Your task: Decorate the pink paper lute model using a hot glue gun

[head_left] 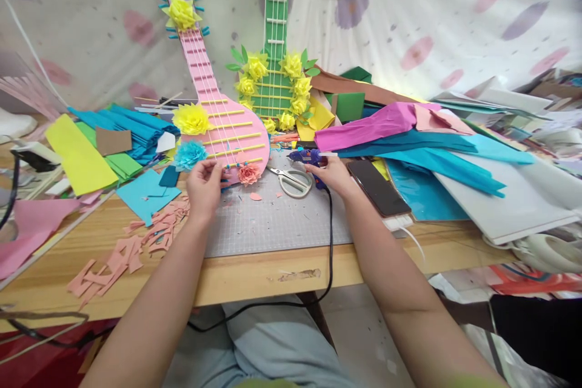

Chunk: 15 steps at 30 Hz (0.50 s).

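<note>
A pink paper guitar (pixel 234 133) with yellow strips, white strings and paper flowers stands tilted on the grey cutting mat (pixel 273 224). At its lower left edge my left hand (pixel 204 188) is closed in a pinch, between a blue paper flower (pixel 190 156) and a coral paper flower (pixel 250 174). What its fingertips hold is hidden. My right hand (pixel 334 174) is wrapped around a blue glue gun (pixel 304 156), whose nozzle points left towards the pink guitar. Scissors (pixel 295 183) with pale handles lie on the mat between my hands.
Behind stands a green paper guitar (pixel 276 30) with yellow flowers. Folded crepe paper (pixel 377 124) and a phone (pixel 378 188) lie right. Coral paper scraps (pixel 116 264) and coloured sheets (pixel 82 154) lie left. The glue gun's black cord (pixel 331 242) hangs over the table edge.
</note>
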{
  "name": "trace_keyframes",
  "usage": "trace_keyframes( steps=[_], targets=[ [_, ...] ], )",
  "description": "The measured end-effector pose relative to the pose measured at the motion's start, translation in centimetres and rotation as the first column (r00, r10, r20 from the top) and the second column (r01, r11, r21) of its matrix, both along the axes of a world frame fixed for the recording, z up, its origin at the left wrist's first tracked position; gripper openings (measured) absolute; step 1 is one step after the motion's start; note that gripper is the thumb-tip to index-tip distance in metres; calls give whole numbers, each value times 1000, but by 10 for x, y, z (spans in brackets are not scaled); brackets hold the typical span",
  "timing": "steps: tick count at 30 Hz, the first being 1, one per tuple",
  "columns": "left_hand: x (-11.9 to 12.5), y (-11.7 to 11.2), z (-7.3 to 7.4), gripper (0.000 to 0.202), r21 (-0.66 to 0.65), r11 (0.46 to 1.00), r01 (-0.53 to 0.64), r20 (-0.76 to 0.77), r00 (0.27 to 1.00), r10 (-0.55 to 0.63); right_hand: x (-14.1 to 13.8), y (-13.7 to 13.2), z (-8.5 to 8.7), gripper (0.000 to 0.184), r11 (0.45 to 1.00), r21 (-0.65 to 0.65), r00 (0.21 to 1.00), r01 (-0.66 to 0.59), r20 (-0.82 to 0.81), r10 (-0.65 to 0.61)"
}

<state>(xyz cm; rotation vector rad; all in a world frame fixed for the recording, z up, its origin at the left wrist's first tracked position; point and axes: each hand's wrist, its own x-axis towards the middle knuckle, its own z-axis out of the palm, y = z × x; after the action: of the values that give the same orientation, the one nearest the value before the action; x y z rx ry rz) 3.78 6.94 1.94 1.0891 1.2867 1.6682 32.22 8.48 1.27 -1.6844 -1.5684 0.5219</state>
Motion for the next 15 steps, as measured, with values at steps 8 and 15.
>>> trace_keyframes(
  steps=[8, 15],
  targets=[
    [26, -19, -12, 27, -207, 940, 272, -193, 930, -312, -14, 6, -14, 43, 990, -73, 980, 120, -151, -130],
    [23, -16, -16, 30, -305, 927, 218, -190, 940, -283, -35, -23, 14, 41, 909, -67, 842, -411, -410, 350]
  ],
)
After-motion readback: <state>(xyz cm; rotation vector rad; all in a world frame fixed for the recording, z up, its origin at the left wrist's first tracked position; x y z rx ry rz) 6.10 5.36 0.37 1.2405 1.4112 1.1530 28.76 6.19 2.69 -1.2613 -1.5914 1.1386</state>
